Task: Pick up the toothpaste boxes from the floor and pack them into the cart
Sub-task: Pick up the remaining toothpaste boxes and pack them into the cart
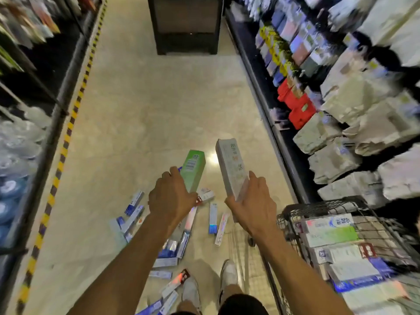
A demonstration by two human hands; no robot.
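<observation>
My left hand grips a green toothpaste box by its near end, held up over the floor. My right hand grips a white toothpaste box the same way, just right of the green one. Several more toothpaste boxes lie scattered on the tiled floor below my hands and beside my feet. The black wire cart stands at the lower right, holding several stacked toothpaste boxes. Both hands are left of the cart and above the floor pile.
Store shelves line both sides of the aisle: wrapped paper packs and coloured boxes on the right, bottles on the left behind a yellow-black floor strip. A dark display stand blocks the far end. My shoes stand beside the boxes.
</observation>
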